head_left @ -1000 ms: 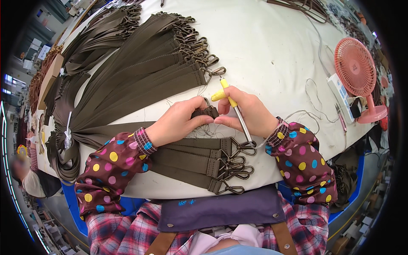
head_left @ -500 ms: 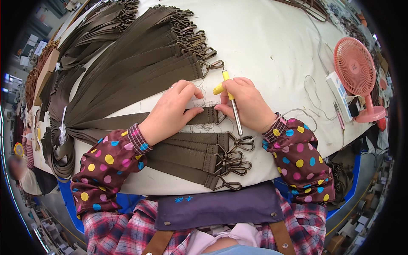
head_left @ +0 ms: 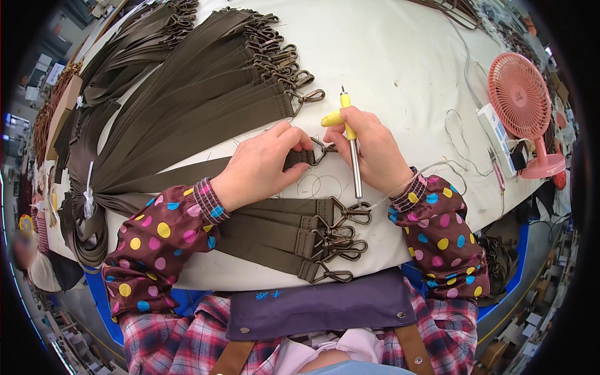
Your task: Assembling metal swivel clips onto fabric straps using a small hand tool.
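at about three o'clock, on the white table (head_left: 406,50), lies a long white box (head_left: 495,139) with small blue marks on top, just left of the pink fan (head_left: 522,97). the fan has a small round label (head_left: 519,97) in the middle of its grille, pink like the rest. at about nine o'clock, by the table's left edge, stands a flat brown cardboard piece (head_left: 62,112), tilted. no screens or signs show.

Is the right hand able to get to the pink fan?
Probably yes, with a stretch. The pink fan stands on the table to the right hand's side, with only thin cords between. But that hand holds a yellow-tipped tool.
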### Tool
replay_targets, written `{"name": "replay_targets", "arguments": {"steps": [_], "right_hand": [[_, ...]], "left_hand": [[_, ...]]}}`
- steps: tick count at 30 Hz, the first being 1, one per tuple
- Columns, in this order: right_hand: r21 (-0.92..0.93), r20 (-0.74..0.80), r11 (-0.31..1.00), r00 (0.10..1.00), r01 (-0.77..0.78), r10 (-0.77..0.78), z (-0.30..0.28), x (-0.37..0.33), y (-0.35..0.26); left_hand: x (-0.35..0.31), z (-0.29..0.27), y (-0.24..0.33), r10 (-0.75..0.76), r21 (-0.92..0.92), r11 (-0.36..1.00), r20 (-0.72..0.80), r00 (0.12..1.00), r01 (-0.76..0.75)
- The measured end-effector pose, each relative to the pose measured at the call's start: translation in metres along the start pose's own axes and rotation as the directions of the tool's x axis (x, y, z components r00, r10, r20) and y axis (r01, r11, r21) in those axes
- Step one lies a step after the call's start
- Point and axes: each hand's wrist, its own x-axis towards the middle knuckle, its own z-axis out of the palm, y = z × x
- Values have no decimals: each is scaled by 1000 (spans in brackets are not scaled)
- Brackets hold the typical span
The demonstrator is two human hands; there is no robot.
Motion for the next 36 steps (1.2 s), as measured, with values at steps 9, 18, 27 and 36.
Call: {"name": "replay_targets", "arguments": {"steps": [9, 18, 27, 36], "right_hand": [[421, 7, 876, 966, -236, 257, -4, 2, -11], [629, 136, 715, 949, -305, 285, 5, -7, -2], [744, 29, 592, 900, -309, 434, 0, -1, -7], [629, 99, 717, 945, -301, 311, 18, -6, -9]], "left_hand": [[3, 3, -1, -30, -114, 993, 26, 999, 33], [1, -11, -3, -167, -363, 913, 90, 982, 188], [7, -1, 2, -45, -83, 995, 73, 996, 51], [-1, -2, -21, -197, -550, 808, 82, 977, 209]]}}
